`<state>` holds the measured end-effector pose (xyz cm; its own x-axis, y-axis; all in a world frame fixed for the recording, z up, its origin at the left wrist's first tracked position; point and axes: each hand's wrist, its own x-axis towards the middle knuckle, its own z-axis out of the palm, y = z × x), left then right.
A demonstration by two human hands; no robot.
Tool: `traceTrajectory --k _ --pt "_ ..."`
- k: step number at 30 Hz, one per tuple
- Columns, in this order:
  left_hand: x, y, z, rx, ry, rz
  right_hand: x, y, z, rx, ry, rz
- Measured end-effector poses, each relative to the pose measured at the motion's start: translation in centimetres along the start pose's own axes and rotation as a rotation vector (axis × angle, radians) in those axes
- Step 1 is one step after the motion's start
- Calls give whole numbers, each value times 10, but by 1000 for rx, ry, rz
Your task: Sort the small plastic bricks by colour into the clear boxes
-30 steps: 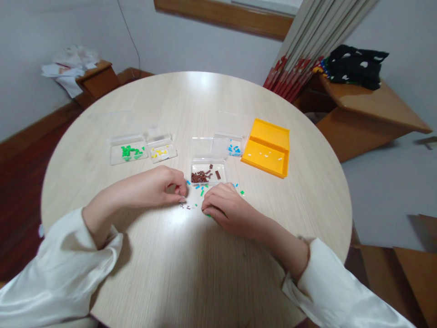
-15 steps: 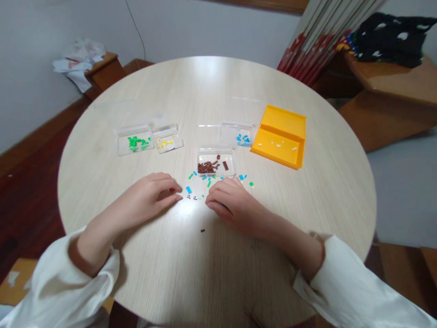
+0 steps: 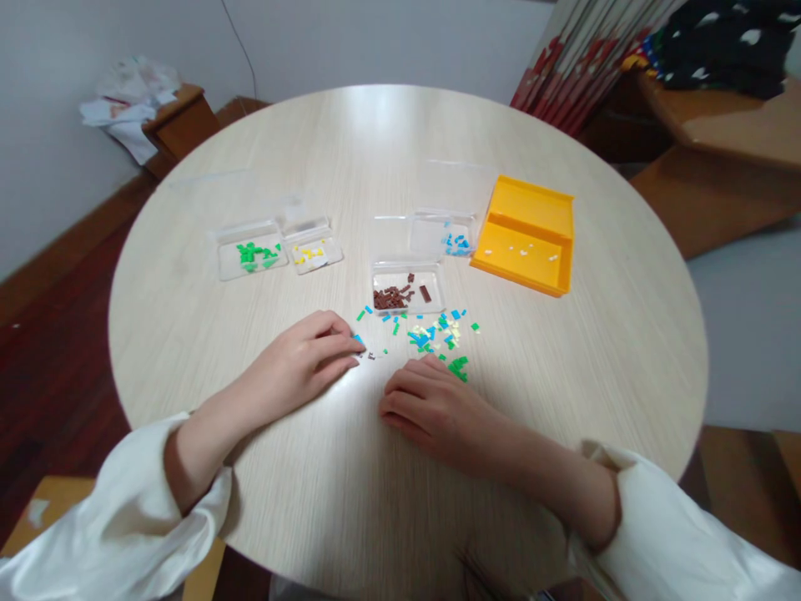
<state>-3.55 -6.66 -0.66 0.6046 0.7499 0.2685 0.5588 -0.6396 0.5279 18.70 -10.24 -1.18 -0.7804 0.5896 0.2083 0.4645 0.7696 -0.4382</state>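
My left hand [image 3: 316,351] rests on the table, its thumb and index finger slightly apart beside a flat blue piece [image 3: 359,340] and tiny grey pieces [image 3: 371,356]. Nothing shows in its grip. My right hand [image 3: 431,409] is curled, fingertips pressed together down at the tabletop; whatever they hold is hidden. The spot where a small brown brick lay is now under those fingertips. Beyond the right hand lie scattered blue pieces [image 3: 423,339], pale yellow pieces [image 3: 451,330] and green pieces [image 3: 459,367]. Behind them stands a clear box [image 3: 438,292] holding brown bricks [image 3: 391,298].
Farther back are clear boxes with green bricks [image 3: 254,255], yellow bricks [image 3: 309,253] and blue bricks [image 3: 456,244]. An open orange case [image 3: 526,271] with a few white pieces stands at the right. All sit on a round wooden table [image 3: 350,509].
My right hand has drawn back towards me over the small brown brick, uncovering the coloured pieces behind it. My left hand has shifted right to the blue piece. The view has tilted slightly.
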Motion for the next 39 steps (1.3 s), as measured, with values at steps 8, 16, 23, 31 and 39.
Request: traceTrajectory --k 8,16,23,31,39 --pt "2 3 4 22 24 11 1 7 3 -38 73 22" --pt "-1 3 7 -26 17 -41 1 12 2 0 99 42" --pt "0 3 8 -60 30 -74 2 16 -7 57 90 79" --pt "4 5 13 -62 15 -74 3 15 -8 -14 28 68" --pt "4 7 11 -50 24 -44 4 17 -6 -35 68 112"
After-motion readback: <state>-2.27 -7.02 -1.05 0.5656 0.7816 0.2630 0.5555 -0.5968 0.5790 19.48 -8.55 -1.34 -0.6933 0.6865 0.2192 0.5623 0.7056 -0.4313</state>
